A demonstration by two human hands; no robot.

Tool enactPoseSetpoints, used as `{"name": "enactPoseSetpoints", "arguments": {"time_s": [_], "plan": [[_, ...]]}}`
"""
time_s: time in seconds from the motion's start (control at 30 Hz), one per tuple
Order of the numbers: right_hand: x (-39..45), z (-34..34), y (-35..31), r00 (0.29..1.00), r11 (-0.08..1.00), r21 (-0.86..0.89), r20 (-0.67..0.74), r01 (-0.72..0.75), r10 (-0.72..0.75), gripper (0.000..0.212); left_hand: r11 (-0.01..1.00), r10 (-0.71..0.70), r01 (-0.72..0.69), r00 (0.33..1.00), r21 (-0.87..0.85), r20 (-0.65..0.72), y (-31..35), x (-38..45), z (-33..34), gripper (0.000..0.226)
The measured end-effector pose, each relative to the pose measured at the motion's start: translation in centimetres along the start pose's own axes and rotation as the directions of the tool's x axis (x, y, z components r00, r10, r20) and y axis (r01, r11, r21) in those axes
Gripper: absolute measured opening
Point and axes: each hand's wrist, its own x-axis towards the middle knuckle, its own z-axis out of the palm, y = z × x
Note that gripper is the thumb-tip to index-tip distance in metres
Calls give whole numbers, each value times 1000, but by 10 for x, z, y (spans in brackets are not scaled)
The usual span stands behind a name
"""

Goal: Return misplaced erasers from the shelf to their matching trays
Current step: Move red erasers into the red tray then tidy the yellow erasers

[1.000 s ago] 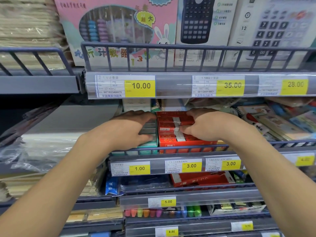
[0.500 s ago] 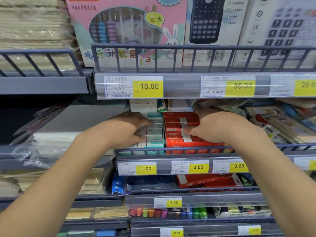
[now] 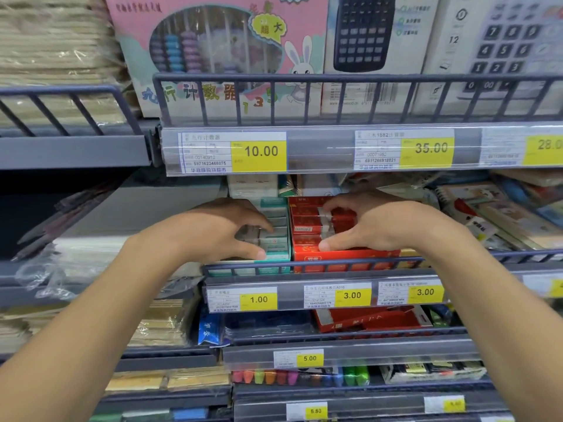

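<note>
On the middle shelf a teal-and-white tray [image 3: 275, 257] of eraser packs stands beside a red tray [image 3: 350, 256] of red-wrapped erasers. My left hand [image 3: 219, 231] reaches into the teal tray, thumb and fingers pinching a teal eraser pack [image 3: 268, 236] in the row. My right hand [image 3: 374, 223] lies over the red tray, its fingers and thumb closed around a red eraser pack with a white band [image 3: 327, 228]. Both palms hide the packs beneath them.
A grey wire rail [image 3: 304, 264] fronts the shelf, with yellow price tags [image 3: 259, 299] below. The shelf above [image 3: 320, 147] overhangs closely and carries an abacus box and calculators. Stationery packs crowd the right [image 3: 487, 214]; plastic-wrapped paper sits left [image 3: 76, 257]. Lower shelves hold highlighters [image 3: 292, 376].
My left hand has shifted from covering the teal tray to pinching a pack with its fingers spread. My right hand stays on the red packs. The camera has moved closer.
</note>
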Motion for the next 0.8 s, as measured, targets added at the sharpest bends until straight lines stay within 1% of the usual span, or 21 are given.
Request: {"name": "enactPoseSetpoints", "arguments": {"time_s": [0.1,0.13,0.2,0.23,0.27,0.3,0.37,0.4,0.43,0.5,0.57,0.7,0.8], "plan": [[-6,-7,13,989,993,121,-151,11,7,69,999,-18,15,997,-37,-75,11,7,-5,56],[-9,-11,20,979,983,184,-203,6,32,59,997,-17,8,992,-79,-125,18,10,-6,52],[-15,-18,37,961,951,307,-266,12,74,37,984,-31,-6,977,-175,-209,33,19,-7,46],[-18,-21,48,954,959,284,-286,-4,88,26,979,-38,-10,972,-203,-230,41,24,-7,47],[-21,-25,57,949,975,215,-289,-60,122,24,978,-38,-13,970,-208,-239,48,29,-7,48],[-23,-27,65,946,979,136,-267,-152,184,30,981,-28,-20,970,-193,-241,54,33,-6,50],[-24,-28,81,922,935,-69,-202,-349,329,57,990,10,-43,973,-136,-232,65,43,-4,54],[-24,-28,86,913,906,-154,-174,-395,368,63,993,28,-54,973,-108,-228,69,47,-3,55],[-23,-26,88,912,893,-196,-146,-406,383,63,995,43,-63,973,-83,-225,72,50,-2,55],[-21,-22,91,919,897,-198,-102,-395,382,59,996,57,-70,976,-52,-208,75,56,1,54],[-20,-18,90,919,896,-205,-104,-395,381,58,998,48,-56,981,-38,-189,75,58,3,53],[-19,-15,90,916,893,-205,-120,-400,383,63,1000,29,-30,981,-1,-192,73,63,7,47],[-22,-16,88,925,902,-203,-101,-381,368,55,1000,20,-24,979,-17,-202,72,63,9,42]]}}
